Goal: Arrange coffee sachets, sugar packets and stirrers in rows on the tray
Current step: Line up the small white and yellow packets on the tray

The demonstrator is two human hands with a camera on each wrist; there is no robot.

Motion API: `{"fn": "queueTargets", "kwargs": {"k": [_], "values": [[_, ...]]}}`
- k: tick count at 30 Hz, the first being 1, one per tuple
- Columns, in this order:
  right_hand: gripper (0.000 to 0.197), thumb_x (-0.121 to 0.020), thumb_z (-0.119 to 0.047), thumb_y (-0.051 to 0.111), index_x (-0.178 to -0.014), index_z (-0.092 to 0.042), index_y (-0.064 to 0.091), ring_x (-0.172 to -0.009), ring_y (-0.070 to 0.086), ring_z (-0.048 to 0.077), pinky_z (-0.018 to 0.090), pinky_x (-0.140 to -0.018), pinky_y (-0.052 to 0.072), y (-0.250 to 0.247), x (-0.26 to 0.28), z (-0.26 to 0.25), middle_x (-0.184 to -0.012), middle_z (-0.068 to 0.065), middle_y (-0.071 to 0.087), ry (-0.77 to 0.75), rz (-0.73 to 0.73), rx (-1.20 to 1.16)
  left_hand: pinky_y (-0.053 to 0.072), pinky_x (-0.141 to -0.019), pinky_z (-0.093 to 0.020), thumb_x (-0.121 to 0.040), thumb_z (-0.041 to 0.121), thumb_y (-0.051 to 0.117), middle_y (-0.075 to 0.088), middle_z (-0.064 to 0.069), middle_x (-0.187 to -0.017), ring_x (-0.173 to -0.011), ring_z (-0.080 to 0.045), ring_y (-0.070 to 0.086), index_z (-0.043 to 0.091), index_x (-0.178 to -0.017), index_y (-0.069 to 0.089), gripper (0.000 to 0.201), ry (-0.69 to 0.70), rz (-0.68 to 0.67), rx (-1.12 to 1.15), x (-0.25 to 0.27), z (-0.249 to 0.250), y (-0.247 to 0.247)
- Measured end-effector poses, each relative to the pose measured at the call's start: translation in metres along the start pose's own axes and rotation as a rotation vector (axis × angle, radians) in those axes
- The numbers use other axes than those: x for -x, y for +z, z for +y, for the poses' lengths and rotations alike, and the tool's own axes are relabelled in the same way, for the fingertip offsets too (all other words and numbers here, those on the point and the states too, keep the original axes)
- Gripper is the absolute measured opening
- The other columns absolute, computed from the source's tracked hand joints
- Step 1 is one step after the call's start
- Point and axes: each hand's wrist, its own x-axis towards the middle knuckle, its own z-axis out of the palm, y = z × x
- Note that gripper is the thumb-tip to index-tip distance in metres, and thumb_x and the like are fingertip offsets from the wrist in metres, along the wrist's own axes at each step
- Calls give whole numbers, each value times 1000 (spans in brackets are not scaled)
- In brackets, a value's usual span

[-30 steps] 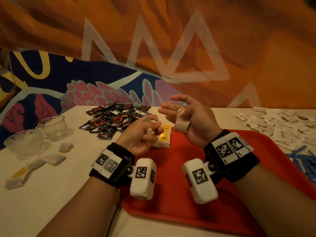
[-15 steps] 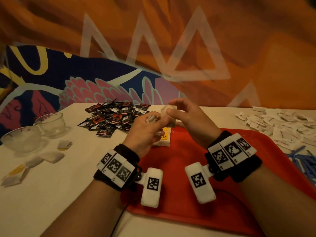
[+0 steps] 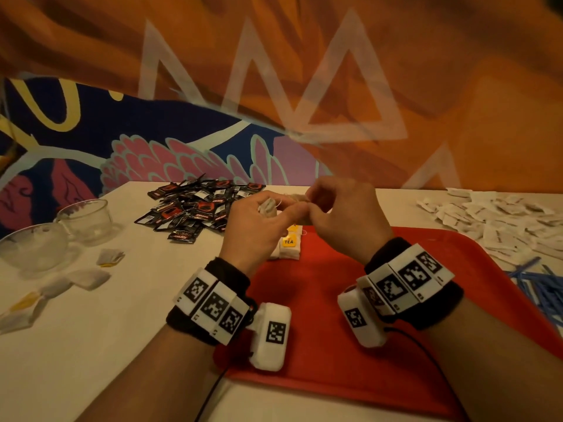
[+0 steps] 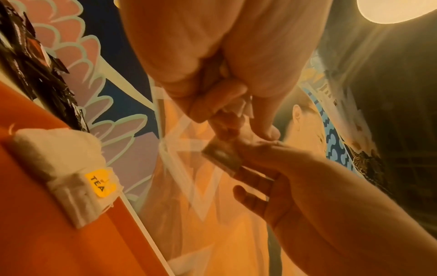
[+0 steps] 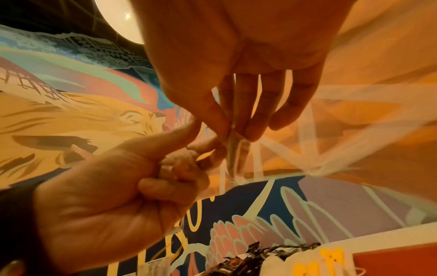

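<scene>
Spanning the white table (image 3: 128, 300), a painted wall (image 3: 426, 86) behind

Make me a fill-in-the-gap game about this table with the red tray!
1. The tray is coloured ____.
2. The yellow label on the bags lying at the tray's far left corner reads ____.
3. The dark coffee sachets lie in a heap, not on the tray but on the ____.
4. Both hands, left hand and right hand, are raised ____ the tray.

Missing words: red; TEA; table; above
</scene>
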Motion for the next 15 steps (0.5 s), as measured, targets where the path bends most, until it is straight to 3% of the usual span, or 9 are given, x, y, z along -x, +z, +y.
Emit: {"fn": "queueTargets", "kwargs": {"k": [2,5,8,10,12,13,15], "values": [[11,-81,-17,71,-81,-27,66,-73,65,7,33,-72,58,2,1,-2,-76,-10,68,-32,-33,-22,46,-52,-16,-83,17,78,69,0,-78,-60,-2,63,8,-84,68,13,-17,-9,41,1,0,2],[10,-84,-17,70,-91,-24,72,-78,66,5,20,-71,52,4,2,-6,-83,-8,71,-95,-96,-43,44,-50,-20,-85,18,76,64,-7,-75,-57,-8,58,3,-89,62,20,-89,28,111,1,-2,0],[8,-84,-23,74,-92,-21,73,-80,66,3,10,-69,46,0,0,-5,-84,-10,72,-91,-121,-51,43,-55,-33,-91,13,70,64,-6,-71,-59,-18,56,11,-86,62,10,-135,51,179,-1,-3,-4],[8,-85,-27,75,-89,-22,71,-79,65,1,7,-66,45,-7,-5,-1,-84,-11,70,-54,-66,-57,49,-65,-49,-91,13,70,69,-12,-77,-68,-34,60,15,-86,67,6,-125,56,174,-3,-4,-7],[13,-84,-31,75,-94,-25,69,-80,65,0,9,-70,48,-11,-8,3,-87,-13,69,-3,-75,-113,49,-76,-68,-86,18,74,71,-22,-90,-82,-50,64,22,-84,73,4,-120,37,188,-3,-2,-9],[17,-84,-32,76,-97,-25,69,-80,66,0,15,-72,52,-12,-8,3,-88,-12,69,24,-115,-156,47,-77,-71,-82,22,75,69,-27,-93,-85,-54,62,23,-84,75,2,-124,14,202,-3,0,-11],[15,-81,-33,78,-90,-25,70,-75,66,1,25,-70,54,-9,-6,3,-81,-11,70,42,-216,-191,46,-75,-61,-80,22,76,65,-32,-95,-79,-46,60,20,-89,75,10,-134,-27,216,-3,2,-13]]}}
